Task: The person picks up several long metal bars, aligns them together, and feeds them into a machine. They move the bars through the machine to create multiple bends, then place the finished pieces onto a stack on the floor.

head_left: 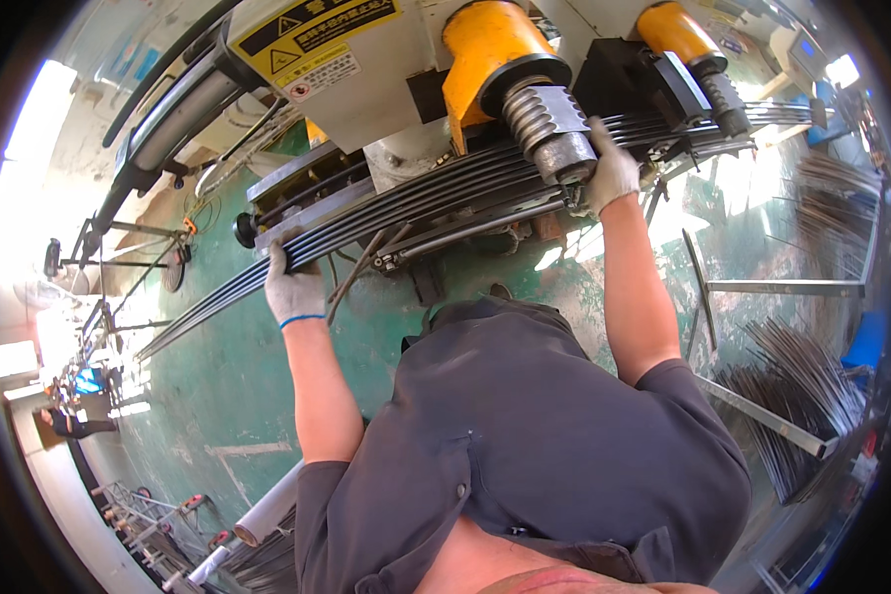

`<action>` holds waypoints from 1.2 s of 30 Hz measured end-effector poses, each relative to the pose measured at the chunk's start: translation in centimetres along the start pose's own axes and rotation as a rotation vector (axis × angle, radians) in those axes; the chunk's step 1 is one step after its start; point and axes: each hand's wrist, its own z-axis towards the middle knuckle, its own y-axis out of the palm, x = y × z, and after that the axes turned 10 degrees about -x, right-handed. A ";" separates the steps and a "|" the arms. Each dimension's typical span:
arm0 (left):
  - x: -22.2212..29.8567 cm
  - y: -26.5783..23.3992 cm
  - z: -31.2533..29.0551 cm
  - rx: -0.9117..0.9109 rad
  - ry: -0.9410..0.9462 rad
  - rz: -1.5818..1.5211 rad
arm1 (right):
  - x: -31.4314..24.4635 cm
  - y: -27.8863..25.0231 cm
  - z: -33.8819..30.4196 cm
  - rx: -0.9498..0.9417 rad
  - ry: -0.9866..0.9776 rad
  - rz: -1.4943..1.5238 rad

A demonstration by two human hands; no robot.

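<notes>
Several long, thin, dark metal rods [406,201] lie side by side, running from the lower left up to the right across the front of a machine. My left hand [295,284], in a pale glove with a blue cuff edge, is closed around the rods left of the machine. Also gloved, my right hand [612,173] grips the rods just right of a grooved metal roller [547,129]; part of its grasp is hidden. The roller sticks out from an orange housing [500,45], and the rods pass behind it.
A second orange housing [675,35] with a grooved roller stands farther right. Metal racks [782,288] with bundles of thin rods [812,366] are on the right. A cylindrical roll [267,510] lies at the lower left. Another person [74,424] is far left.
</notes>
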 end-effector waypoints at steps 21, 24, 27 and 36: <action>-3.3 1.4 -0.4 0.082 0.017 -0.015 | 3.2 -0.7 1.5 -0.016 -0.330 -1.062; -5.5 4.7 -2.6 0.088 -0.116 -0.038 | 1.8 0.5 1.5 -0.080 -0.047 -0.448; -6.3 4.7 -2.2 0.055 -0.196 -0.070 | -4.2 1.9 0.6 0.134 0.365 0.410; 8.4 -4.3 -0.7 0.221 0.127 -0.123 | 0.2 -1.6 4.0 0.051 0.238 0.381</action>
